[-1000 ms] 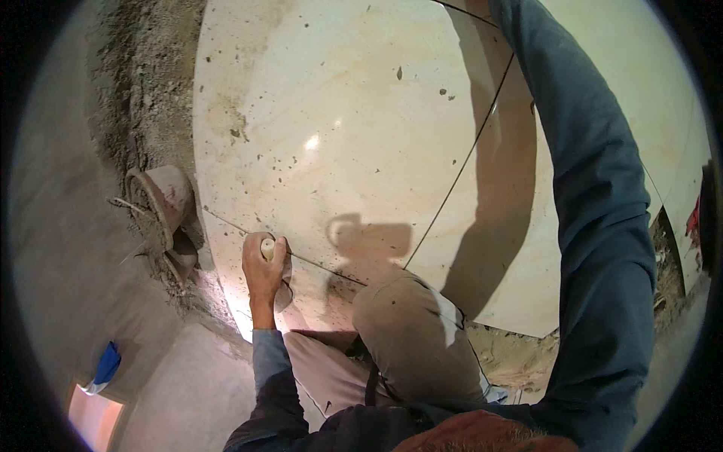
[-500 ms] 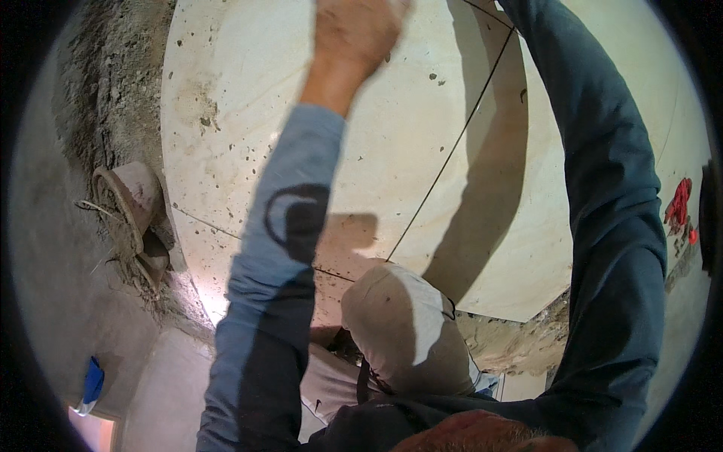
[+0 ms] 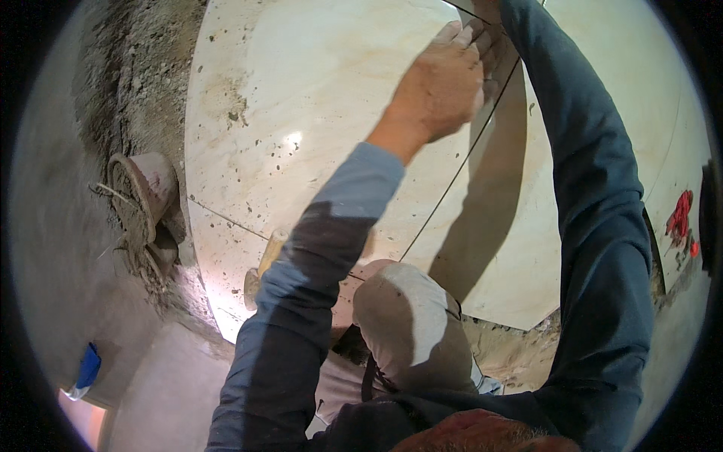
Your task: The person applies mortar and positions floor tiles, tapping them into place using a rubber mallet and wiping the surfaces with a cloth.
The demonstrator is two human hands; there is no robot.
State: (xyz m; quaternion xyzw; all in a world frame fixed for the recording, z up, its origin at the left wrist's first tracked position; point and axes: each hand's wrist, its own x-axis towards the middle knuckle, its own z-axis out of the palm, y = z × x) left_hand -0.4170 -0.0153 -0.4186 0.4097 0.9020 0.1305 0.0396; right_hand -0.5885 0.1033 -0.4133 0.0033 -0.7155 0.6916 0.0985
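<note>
My left hand (image 3: 444, 84) is over the large cream marble-look tile (image 3: 316, 113), beside the dark joint at its right edge. Its fingers are stretched out and seem to rest on the surface, with nothing visible in them. Only a bit of my right hand (image 3: 488, 9) shows at the top edge, close to where the joints meet; its fingers are out of sight. Partly covered by my left forearm, a yellowish tool (image 3: 269, 255) with a rounded end lies on the tile. Mortar crumbs dot the surface.
Left of the tiles, a mortar-caked bucket (image 3: 157, 184) lies tipped on rough rubble (image 3: 151, 83) along the wall. A blue object (image 3: 89, 368) is at the lower left. Red stringy material (image 3: 679, 215) lies far right. My knee (image 3: 403, 316) is on the near side, beside broken ground.
My left hand has moved right and nearer, from the top middle to the joint, with its fingers now in view. The yellowish tool has come into sight. The view has shifted slightly.
</note>
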